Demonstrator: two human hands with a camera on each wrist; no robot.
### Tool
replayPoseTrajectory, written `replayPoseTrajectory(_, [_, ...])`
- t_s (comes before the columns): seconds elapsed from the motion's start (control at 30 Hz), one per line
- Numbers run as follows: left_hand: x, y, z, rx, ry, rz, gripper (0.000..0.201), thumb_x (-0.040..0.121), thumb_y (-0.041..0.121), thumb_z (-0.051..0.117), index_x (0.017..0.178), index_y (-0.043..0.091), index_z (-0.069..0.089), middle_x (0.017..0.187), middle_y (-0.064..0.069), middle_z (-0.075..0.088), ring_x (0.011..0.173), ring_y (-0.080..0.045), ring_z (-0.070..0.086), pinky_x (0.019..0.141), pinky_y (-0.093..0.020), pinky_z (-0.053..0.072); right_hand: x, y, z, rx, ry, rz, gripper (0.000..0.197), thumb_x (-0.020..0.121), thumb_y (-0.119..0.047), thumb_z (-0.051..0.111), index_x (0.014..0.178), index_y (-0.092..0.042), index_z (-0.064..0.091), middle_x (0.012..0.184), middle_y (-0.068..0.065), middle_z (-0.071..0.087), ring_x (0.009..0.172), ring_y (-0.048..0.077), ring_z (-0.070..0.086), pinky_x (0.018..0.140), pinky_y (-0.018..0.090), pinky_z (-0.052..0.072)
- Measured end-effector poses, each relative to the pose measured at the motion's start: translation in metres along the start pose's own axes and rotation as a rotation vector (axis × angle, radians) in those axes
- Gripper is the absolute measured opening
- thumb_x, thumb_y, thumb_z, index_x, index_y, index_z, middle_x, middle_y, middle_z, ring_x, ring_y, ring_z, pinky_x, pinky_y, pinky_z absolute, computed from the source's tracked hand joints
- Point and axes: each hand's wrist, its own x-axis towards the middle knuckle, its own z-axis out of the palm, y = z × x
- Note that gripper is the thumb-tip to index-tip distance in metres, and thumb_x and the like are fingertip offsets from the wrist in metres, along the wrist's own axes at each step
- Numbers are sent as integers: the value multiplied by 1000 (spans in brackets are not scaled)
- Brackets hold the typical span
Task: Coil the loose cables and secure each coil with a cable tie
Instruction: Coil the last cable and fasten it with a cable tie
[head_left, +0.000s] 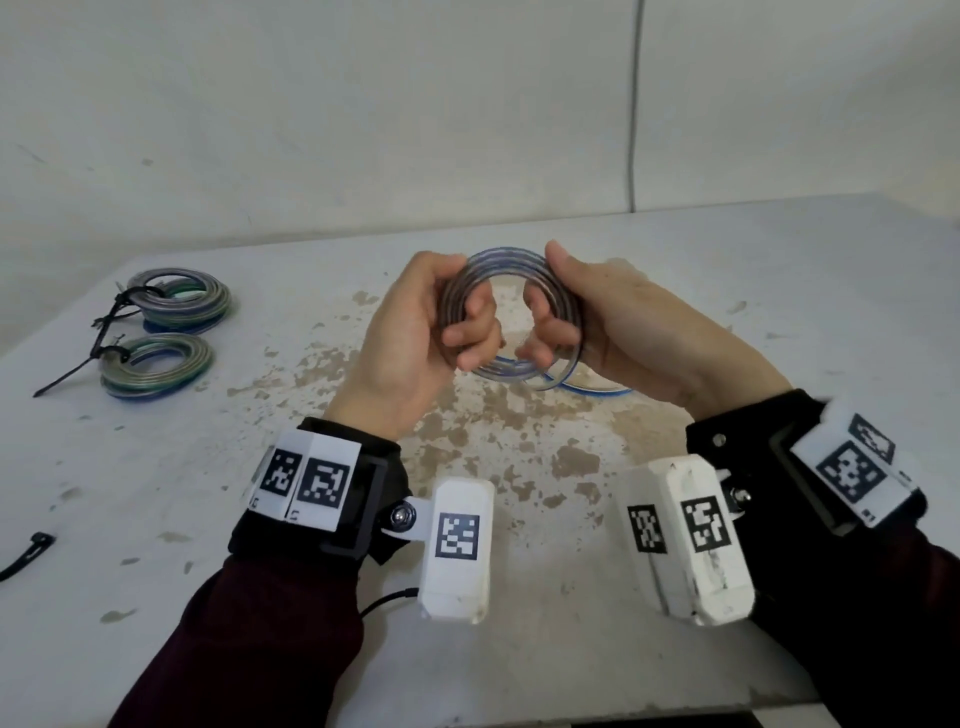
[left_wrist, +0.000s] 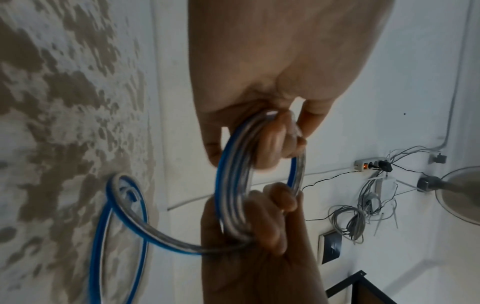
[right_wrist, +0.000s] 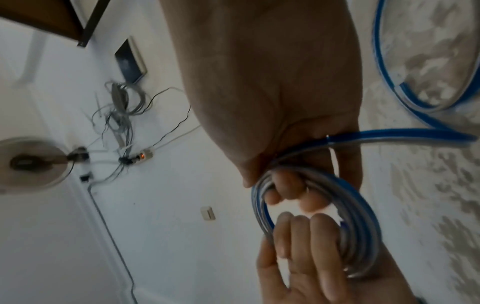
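Note:
A coil of clear and blue cable (head_left: 511, 258) is held upright over the middle of the table (head_left: 779, 312). My left hand (head_left: 460, 306) grips its left side, fingers curled through the ring. On the right side my right hand (head_left: 556, 301) grips it the same way. In the left wrist view the coil (left_wrist: 233, 185) runs between both hands, and its loose tail (left_wrist: 122, 205) loops down onto the table. The right wrist view shows the coil (right_wrist: 358, 226) and the tail (right_wrist: 402, 133) leaving my right hand (right_wrist: 285, 185).
Two coils (head_left: 182, 301) (head_left: 156, 366) bound with black cable ties (head_left: 67, 376) lie at the table's far left. A loose black tie (head_left: 26, 556) lies at the left edge. A wall stands behind the table, with a thin cable (head_left: 635, 104) running down it.

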Motion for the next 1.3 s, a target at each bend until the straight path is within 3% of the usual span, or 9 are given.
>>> replayPoseTrajectory(0.1, [-4,-1,2,141,-34,-99,50,97,41,32,55,17,44,40,5,25,37,-17,34,72,-42,26,0,3,4,-78,-6,13,44,102,-35,32,72,-8,49,49,-5,28,45,15,34,71,33,39])
replayPoseTrajectory(0.27, [-1,-2,2,88,12,-24,46,98,34,36,56,19,46,44,8,25,41,-11,26,66,-40,11,1,-1,1,-66,30,19,50,102,-37,30,72,-7,56,51,0,41,48,18,44,65,28,42])
replayPoseTrajectory(0.4, [-1,-1,5,124,-18,-118,47,96,36,35,56,15,43,42,4,23,40,-16,30,51,-28,25,-1,-2,4,-55,46,37,45,102,-33,33,65,-9,43,45,-11,34,45,9,26,46,20,22])
replayPoseTrajectory(0.63, [1,-3,-2,1,46,12,45,97,34,38,55,18,47,43,9,26,39,-10,25,68,-41,9,1,0,0,8,-3,0,47,103,-29,28,80,-7,61,56,1,49,54,15,50,63,23,47])
replayPoseTrajectory(0.77, [0,-3,-3,-31,-26,-32,46,96,32,32,55,20,49,43,9,27,39,-10,26,67,-29,36,-2,0,-1,10,-17,-11,45,102,-31,32,80,-9,64,58,0,49,57,15,52,62,22,48])
replayPoseTrajectory(0.87, [1,-2,-1,-154,-35,-9,49,99,31,29,57,18,50,46,8,25,41,-9,25,56,-23,32,1,0,2,69,-5,-25,49,101,-37,30,74,-11,62,59,3,56,66,19,58,70,25,49])
replayPoseTrajectory(0.97, [1,-3,2,-170,-61,-7,45,96,29,30,58,16,49,46,6,27,42,-11,27,62,-33,16,1,-1,4,69,20,-3,52,102,-39,26,67,-10,51,46,-1,35,55,20,50,71,27,43])
replayPoseTrajectory(1.07, [0,-2,2,-68,-52,-61,45,94,29,29,56,15,49,43,5,27,41,-14,26,55,-30,23,1,-1,4,-31,46,-14,53,102,-39,28,64,-10,50,49,-2,20,50,18,36,74,35,33])
replayPoseTrajectory(1.3, [3,-7,-3,-73,21,9,47,99,37,32,61,17,50,46,8,25,44,-11,22,66,-35,26,4,2,9,78,-26,2,55,102,-40,22,70,-8,53,53,3,43,58,20,49,72,27,42])
